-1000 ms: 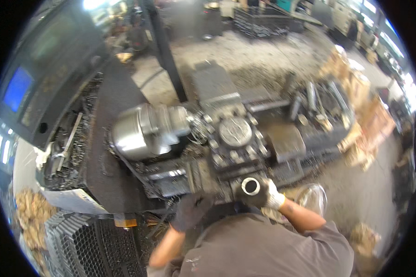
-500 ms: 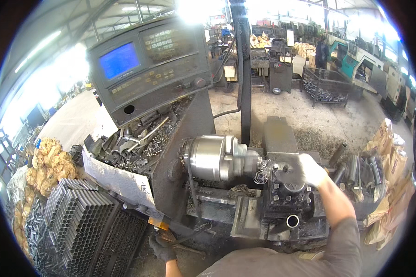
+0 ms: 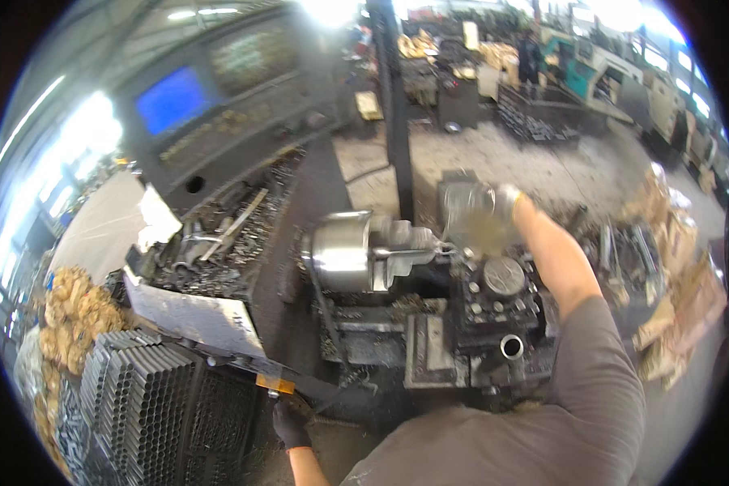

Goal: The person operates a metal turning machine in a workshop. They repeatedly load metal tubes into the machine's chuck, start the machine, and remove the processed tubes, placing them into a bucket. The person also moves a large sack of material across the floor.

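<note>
In a white glove, my right hand reaches over the lathe's tool post to the dark block behind it. Motion smears its fingers and whatever they touch. Left of the post, the shiny chuck has stepped jaws, with thin metal shavings at their tip. My left hand, in a dark glove, is low beside the machine, just under an orange plate. Its fingers look curled, but what they hold is lost in shadow. A short tube stands at the carriage front.
A control panel with a blue screen rises at left. Below it, a tray of shavings holds a T-handled wrench. Stacked tubes and yellowish bags stand lower left. Paper sacks and loose tubes lie at right.
My right hand has moved from above the tool post to the far block, leaving the post's round top uncovered. The chuck jaws show at another angle. My left hand stays below the orange plate.
</note>
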